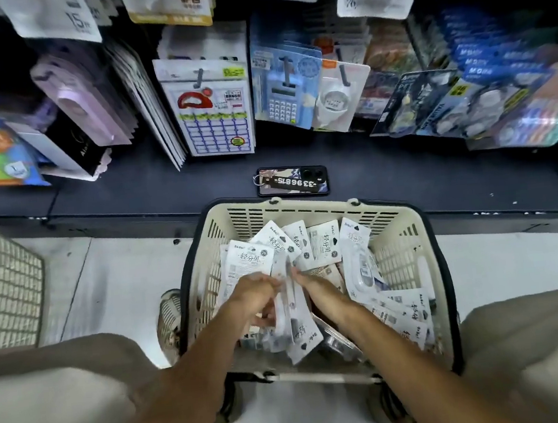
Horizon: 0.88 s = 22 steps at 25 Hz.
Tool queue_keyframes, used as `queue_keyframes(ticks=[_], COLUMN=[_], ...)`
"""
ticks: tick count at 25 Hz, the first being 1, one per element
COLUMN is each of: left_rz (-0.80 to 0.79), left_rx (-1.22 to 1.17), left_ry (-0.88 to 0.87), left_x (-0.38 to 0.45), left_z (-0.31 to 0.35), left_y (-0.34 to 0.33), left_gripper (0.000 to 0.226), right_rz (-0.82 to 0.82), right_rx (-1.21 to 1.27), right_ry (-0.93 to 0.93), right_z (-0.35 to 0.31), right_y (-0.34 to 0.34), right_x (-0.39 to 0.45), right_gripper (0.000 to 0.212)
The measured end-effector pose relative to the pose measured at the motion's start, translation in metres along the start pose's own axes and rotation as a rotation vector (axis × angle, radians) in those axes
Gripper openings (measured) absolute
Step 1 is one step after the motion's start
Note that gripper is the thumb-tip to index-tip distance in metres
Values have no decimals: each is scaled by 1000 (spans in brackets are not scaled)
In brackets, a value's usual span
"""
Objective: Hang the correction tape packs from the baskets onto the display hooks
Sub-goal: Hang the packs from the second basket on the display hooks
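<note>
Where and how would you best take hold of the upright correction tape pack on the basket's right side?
Pinch the flat card top of the upright correction tape pack from above: it stands clear of the pile in the basket, while the bulging blister lower down looks harder to hold.

Key tag (294, 184) lying on the phone (315, 173) — reads "-3396875-", seen inverted. Correction tape packs (250, 259) in the basket (407, 232) — printed "BeBe" and "轻分贝". Hanging white pack (54, 21), upper left — "15". Other display labels blurred, illegible.
</note>
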State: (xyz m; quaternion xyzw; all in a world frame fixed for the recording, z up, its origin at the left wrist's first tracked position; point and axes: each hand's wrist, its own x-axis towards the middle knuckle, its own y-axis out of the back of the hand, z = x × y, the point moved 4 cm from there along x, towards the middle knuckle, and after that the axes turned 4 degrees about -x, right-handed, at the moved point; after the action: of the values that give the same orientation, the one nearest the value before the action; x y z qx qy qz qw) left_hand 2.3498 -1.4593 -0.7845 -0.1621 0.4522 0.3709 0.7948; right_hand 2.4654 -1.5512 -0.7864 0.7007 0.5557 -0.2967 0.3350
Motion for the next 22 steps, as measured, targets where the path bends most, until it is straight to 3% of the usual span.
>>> queue_keyframes(ticks=[2, 3, 6, 8, 10, 14, 17, 19, 22], left_rz=[32, 19, -101, -102, -68, -258, -237, -274, -298], left_rx=[-10, -26, -89, -113, -73, -134, -148, -154, -161], left_ry=[2, 21, 62, 41, 12, -10, -6, 17, 59], left_x=[5, 7, 5, 2, 3, 3, 4, 3, 7], left_z=[-11, -13, -17, -16, -15, -6, 1, 5, -3], left_y=[3, 5, 11, 15, 16, -8, -13, -18, -25], left_gripper=[18, 26, 30, 41, 69, 114, 126, 110, 86], right_rz=[-73, -46, 77, 102, 50, -52, -167, -303, -398], right_rx=[12, 8, 76, 127, 207, 265, -76, -418, -738], right_ry=[-21, -38, -84, -61, 22, 63, 37, -65, -178], right_z=[2, 2, 1, 4, 5, 7, 6, 15, 31], right_y=[-7, -8, -2, 12, 20, 26, 48, 56, 45], right_x=[-1, 1, 12, 17, 14, 3, -15, -31, -46], right_gripper=[84, 79, 37, 33, 32, 44, 57, 57, 75])
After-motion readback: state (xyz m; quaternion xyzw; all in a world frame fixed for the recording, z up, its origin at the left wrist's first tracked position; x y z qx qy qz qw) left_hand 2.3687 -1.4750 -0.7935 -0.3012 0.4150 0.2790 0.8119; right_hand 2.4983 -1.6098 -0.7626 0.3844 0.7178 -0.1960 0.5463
